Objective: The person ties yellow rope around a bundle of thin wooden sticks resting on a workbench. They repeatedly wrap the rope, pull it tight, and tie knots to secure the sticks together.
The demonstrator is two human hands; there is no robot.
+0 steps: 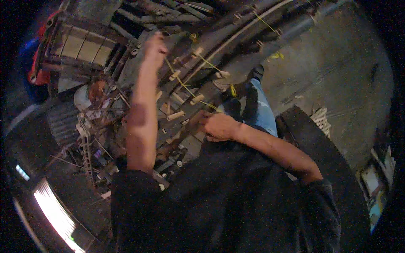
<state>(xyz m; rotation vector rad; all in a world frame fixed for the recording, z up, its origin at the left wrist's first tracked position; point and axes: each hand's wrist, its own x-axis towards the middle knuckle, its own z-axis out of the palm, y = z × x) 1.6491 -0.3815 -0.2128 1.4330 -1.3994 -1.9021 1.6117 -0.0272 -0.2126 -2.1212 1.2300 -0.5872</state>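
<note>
A thin yellow cord stretches diagonally between my hands, passing short pale wooden pieces. My left hand is far out at the upper left, fingers curled in at the cord's far end; motion blurs it a little. Close to my lap, my right hand is closed, with the cord's near end running to its fingers. Another yellow cord lies beyond, between two more wooden pieces. Just left of my right hand is a loose wooden piece.
Long dark bars run diagonally across the far side. A framed rack with red ends stands at the upper left. Scrap and loose parts clutter the left. Yellow scraps and a pale slatted piece lie on the floor at right.
</note>
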